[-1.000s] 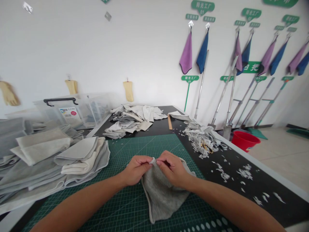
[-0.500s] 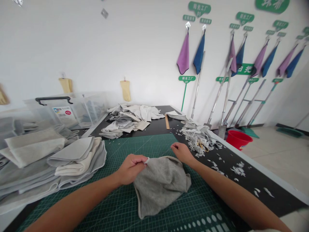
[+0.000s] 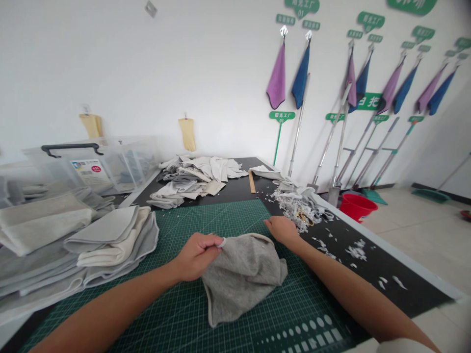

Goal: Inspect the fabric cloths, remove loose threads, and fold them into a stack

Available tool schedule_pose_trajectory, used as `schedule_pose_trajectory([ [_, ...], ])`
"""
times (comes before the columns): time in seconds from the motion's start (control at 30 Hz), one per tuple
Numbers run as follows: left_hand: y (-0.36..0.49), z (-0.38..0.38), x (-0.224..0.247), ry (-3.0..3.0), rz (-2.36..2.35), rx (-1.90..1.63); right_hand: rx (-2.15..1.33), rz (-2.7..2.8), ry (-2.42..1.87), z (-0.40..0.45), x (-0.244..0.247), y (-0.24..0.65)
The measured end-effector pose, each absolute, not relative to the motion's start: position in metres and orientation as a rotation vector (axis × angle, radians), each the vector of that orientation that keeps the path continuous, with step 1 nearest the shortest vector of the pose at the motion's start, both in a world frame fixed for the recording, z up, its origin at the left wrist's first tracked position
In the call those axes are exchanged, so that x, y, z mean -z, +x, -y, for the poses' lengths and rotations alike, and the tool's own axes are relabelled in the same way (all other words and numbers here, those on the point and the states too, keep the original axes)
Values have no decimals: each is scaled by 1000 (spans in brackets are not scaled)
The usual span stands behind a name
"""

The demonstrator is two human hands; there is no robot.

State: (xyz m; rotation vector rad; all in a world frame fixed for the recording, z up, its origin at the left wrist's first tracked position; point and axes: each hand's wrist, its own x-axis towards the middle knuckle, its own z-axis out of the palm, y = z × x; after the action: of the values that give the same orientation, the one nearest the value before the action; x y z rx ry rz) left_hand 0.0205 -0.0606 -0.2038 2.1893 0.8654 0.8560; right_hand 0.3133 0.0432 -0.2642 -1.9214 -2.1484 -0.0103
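Observation:
My left hand [image 3: 198, 256] pinches a grey cloth [image 3: 246, 277] with pale edging by its upper left corner, thumb on top. The cloth hangs in loose folds just over the green cutting mat [image 3: 176, 314]. Past the cloth's upper right edge is my right hand [image 3: 282, 230], apart from it. Its fingers are curled closed, and whatever they may hold is hidden.
Folded grey and cream cloths [image 3: 110, 230] are stacked at the left, before a clear plastic box [image 3: 121, 169]. Farther back lie a pile of cloths [image 3: 195, 179] and a wooden ruler [image 3: 252, 182]. White scraps [image 3: 290, 206] partly cover gold-handled scissors [image 3: 306, 218] at right.
My right hand has moved slightly right, away from the cloth, and its wrist has turned a little. My left hand keeps its pinch on the cloth. The whole view has shifted slightly.

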Motion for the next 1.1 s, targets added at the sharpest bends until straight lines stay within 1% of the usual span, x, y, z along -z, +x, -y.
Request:
schedule_pose_trajectory([
  [0.1, 19, 61, 205, 2203, -862, -850, 13, 2134, -1888, -41, 261, 316],
  [0.17, 19, 61, 205, 2207, -853, -851, -9, 2185, -1785, -36, 257, 318],
  [0.23, 20, 61, 204, 2206, -851, -853, -110, 2321, -1516, -30, 252, 320],
  [0.33, 20, 61, 203, 2207, -863, -855, -364, 2477, -961, -22, 243, 324],
  [0.37, 20, 61, 202, 2211, -867, -856, -443, 2487, -832, -20, 240, 324],
  [0.43, 20, 61, 202, 2220, -873, -860, -569, 2494, -713, -18, 236, 326],
  [0.53, 20, 61, 203, 2228, -873, -861, -683, 2526, -666, -18, 233, 328],
  [0.7, 20, 61, 205, 2217, -890, -863, -739, 2647, -647, -16, 232, 330],
  [0.97, 22, 61, 206, 2200, -870, -883, -705, 2632, -632, -14, 239, 324],
  [1.1, 22, 61, 207, 2204, -876, -881, -624, 2662, -575, -13, 244, 320],
])
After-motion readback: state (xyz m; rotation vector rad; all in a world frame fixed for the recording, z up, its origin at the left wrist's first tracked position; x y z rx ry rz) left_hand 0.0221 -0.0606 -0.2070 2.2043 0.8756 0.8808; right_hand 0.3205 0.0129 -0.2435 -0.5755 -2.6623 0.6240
